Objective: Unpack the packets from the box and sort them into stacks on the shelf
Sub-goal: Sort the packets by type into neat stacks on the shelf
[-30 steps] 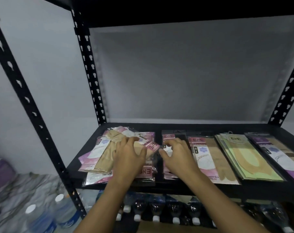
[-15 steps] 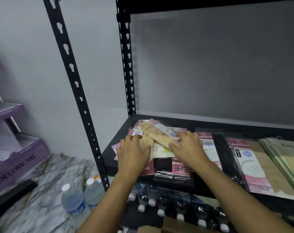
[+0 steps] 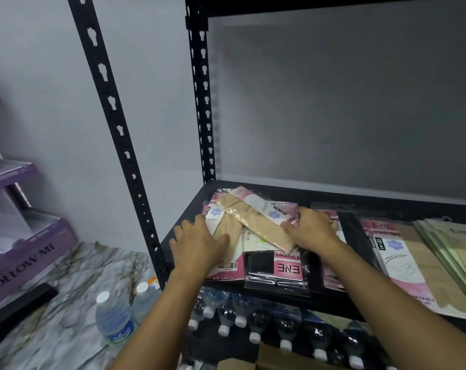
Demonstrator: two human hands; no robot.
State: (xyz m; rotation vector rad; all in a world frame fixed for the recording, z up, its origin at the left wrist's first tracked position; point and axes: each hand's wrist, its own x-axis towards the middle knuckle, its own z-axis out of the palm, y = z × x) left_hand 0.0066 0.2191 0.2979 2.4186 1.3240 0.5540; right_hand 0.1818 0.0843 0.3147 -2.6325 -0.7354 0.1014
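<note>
A loose pile of pink-and-beige packets (image 3: 255, 222) lies at the left end of the black shelf (image 3: 178, 231). My left hand (image 3: 197, 243) rests flat on the pile's left side, fingers spread. My right hand (image 3: 310, 231) holds the right end of the top beige packet (image 3: 263, 228), which lies slanted across the pile. A black packet with a pink ENE label (image 3: 277, 268) sits at the pile's front. To the right lie a black packet (image 3: 351, 231), a pink-beige stack (image 3: 402, 260) and a green stack (image 3: 456, 241).
Capped water bottles (image 3: 253, 324) fill the level under the shelf. Two more bottles (image 3: 114, 316) stand on the marble floor at the left. A purple display box (image 3: 26, 247) stands far left. Cardboard box flaps (image 3: 279, 359) show at the bottom edge. Black uprights frame the shelf.
The view has swung left, putting the pile at the centre. Both hands stayed on the pile; the top beige packet now lies slanted across it, my right hand at its end.
</note>
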